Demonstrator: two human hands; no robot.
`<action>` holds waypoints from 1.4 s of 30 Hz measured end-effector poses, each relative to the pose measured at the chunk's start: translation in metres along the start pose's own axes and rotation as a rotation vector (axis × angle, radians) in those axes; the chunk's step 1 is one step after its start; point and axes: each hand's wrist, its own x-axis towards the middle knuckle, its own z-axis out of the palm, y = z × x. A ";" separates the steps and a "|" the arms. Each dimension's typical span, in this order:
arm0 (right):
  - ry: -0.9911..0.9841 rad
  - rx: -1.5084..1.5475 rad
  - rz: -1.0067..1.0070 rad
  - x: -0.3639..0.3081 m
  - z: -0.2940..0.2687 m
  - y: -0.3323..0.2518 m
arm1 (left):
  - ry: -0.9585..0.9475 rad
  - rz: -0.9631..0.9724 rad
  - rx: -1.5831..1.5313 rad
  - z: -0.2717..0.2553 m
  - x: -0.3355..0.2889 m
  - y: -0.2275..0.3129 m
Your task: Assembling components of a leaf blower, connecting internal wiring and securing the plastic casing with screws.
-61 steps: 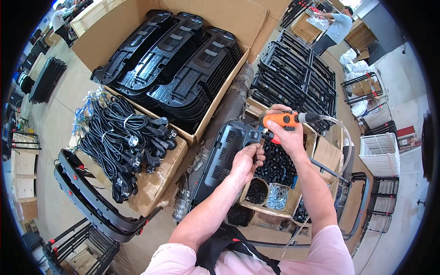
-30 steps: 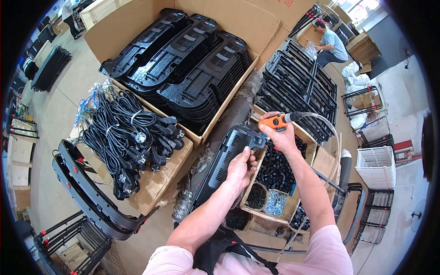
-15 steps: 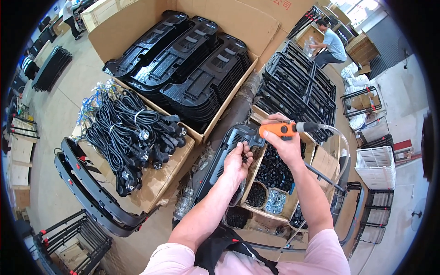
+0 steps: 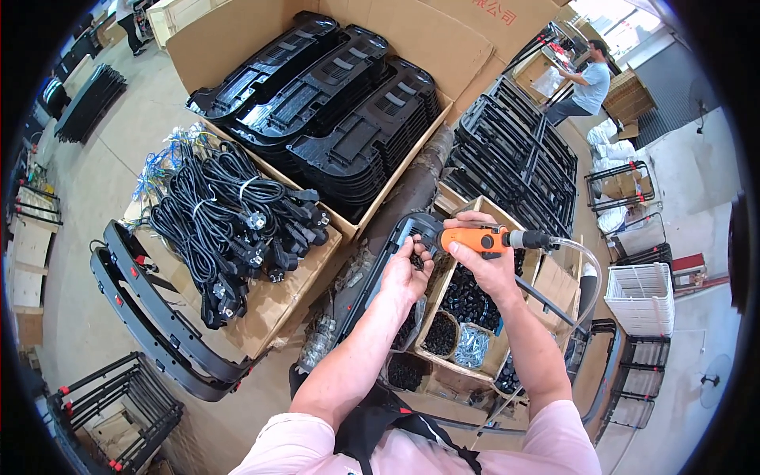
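Observation:
My right hand [image 4: 492, 269] is wrapped round an orange air screwdriver [image 4: 475, 238], with a clear hose running from its rear end. The tool's front end points left, toward the far end of a long black plastic housing [image 4: 370, 279]; its tip is hard to see. Beside that end, my left hand [image 4: 406, 275] is palm up with the fingers curled in. Small dark bits seem to show at its fingertips, too small to name. The housing lies slanted on a wrapped support, partly hidden by my left forearm.
A divided wooden box [image 4: 491, 361] of black parts and silver screws [image 4: 473, 345] stands at the right. Bundled power cords [image 4: 214, 214] lie on a carton at left. Behind are a carton [image 4: 451, 119] of stacked black covers and black frames [image 4: 514, 154]. A person [image 4: 584, 83] works far right.
The screwdriver and my right hand have shifted slightly left and down in the picture. My left hand stays by the housing's end. The person at far right has become more upright.

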 end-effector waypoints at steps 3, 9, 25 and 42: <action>-0.006 -0.005 0.000 0.004 0.010 0.000 | 0.037 0.024 -0.007 0.000 0.000 0.002; 0.030 -0.027 -0.007 0.020 0.025 0.012 | 0.085 0.095 -0.007 0.006 -0.009 0.000; -0.052 -0.135 -0.013 0.052 0.037 0.048 | 0.022 -0.162 0.168 -0.034 -0.084 -0.019; -0.026 -0.190 0.031 0.046 0.053 0.040 | 0.060 -0.185 0.366 -0.078 -0.134 -0.004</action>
